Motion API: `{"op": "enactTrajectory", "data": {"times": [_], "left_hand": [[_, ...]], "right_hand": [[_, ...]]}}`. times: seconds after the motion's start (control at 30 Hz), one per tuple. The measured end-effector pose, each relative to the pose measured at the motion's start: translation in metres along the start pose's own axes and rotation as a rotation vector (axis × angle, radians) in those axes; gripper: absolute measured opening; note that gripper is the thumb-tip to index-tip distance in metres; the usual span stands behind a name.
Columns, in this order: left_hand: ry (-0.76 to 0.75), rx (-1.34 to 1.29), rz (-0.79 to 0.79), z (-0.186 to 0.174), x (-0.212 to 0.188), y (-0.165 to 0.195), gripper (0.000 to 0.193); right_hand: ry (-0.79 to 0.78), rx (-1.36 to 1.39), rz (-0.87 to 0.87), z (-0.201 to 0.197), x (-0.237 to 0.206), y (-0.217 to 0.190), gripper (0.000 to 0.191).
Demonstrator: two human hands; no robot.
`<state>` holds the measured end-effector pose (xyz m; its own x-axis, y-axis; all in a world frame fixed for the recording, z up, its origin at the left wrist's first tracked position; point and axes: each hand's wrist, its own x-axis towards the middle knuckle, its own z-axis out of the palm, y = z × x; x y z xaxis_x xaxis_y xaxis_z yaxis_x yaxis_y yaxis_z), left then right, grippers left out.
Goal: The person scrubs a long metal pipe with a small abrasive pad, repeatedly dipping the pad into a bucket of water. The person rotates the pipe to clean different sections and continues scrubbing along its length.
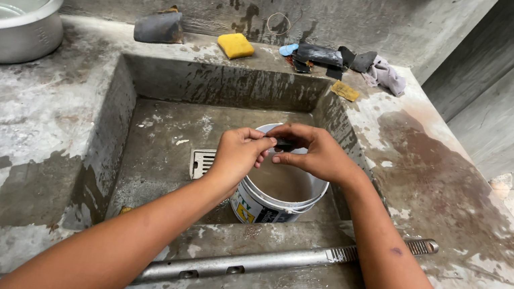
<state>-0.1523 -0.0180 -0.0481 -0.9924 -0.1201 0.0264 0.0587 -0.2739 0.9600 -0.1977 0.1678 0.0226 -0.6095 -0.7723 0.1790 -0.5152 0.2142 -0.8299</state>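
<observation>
Left hand (238, 153) and right hand (315, 154) met over a white bucket (277, 198) of murky water in the concrete sink (159, 120), both pinching a small dark object (284, 145), metal pipe (252, 264) across the worktop (8, 128) edge.

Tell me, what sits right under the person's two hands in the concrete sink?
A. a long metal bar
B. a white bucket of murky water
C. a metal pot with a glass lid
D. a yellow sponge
B: both the left hand and right hand meet over the white bucket, which stands in the concrete sink and holds brownish water.
</observation>
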Motion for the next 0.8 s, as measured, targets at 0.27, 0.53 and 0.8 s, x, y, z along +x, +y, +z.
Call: {"op": "enactTrajectory", "data": {"times": [0.27,0.53,0.8], "left_hand": [[-0.031,-0.046,-0.046,0.003,-0.002,0.007,0.026],[-0.017,0.01,0.127,0.009,-0.001,-0.003,0.018],[-0.038,0.131,0.273,0.019,-0.014,0.007,0.02]], "right_hand": [[0.128,0.148,0.133,-0.003,0.005,0.021,0.035],[0.13,0.561,0.19,-0.021,0.0,0.027,0.029],[0.168,0.602,0.17,-0.024,0.001,0.05,0.031]]}}
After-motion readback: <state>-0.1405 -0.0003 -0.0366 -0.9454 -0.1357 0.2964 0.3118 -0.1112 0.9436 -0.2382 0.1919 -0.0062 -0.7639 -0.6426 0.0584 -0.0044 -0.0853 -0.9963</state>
